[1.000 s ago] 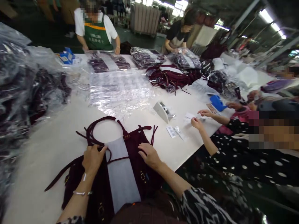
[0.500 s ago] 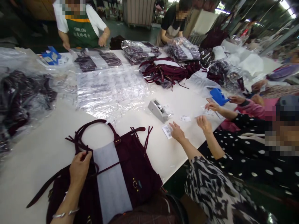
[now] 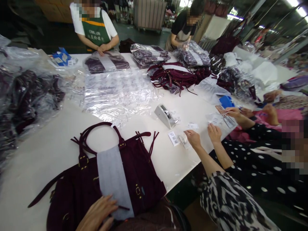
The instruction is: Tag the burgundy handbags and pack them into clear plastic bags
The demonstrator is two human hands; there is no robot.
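A dark burgundy handbag (image 3: 81, 189) lies flat on the table before me, with its handles pointing away. A grey paper strip (image 3: 112, 173) runs down its middle. My left hand (image 3: 99, 213) is palm down on the lower part of the bag, its fingers stretched out and touching the strip. A short dark strap end (image 3: 124, 208) pokes out beside those fingers; the rest is hidden. To the right, the fingers of my right hand (image 3: 193, 138) are pinched on a small, blurred whitish label (image 3: 184, 141). Beside it lies a printed label sheet (image 3: 173, 138).
A grey tape dispenser (image 3: 165, 116) stands beyond my right hand. Clear plastic bags (image 3: 117, 93) cover the middle of the table. A co-worker's hand (image 3: 215, 132) is close on the right. Wrapped bags (image 3: 150, 55) and loose burgundy bags (image 3: 172, 75) lie farther back.
My left hand has left the base of the handle and moved down onto the paper strip. My right hand has shifted right, off the printed label sheet, and now has a small label.
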